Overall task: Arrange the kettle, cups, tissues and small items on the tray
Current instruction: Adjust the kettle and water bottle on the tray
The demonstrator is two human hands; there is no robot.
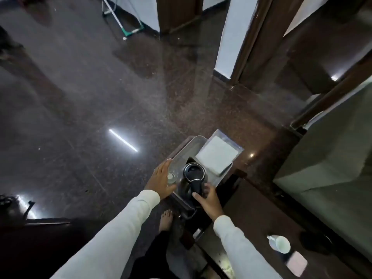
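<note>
One kettle (194, 171), one tray (182, 152), two cups (280, 244), two hands (161, 179)

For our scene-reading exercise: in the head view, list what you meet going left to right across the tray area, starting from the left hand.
Left hand → glass → kettle → white cup, far right on the wooden surface.

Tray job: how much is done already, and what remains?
Done: the kettle, tissues and a small glass sit on the tray. In hand: the right hand grips the kettle handle; the left hand rests at the tray's edge. Left: the white cup on the side surface.
</note>
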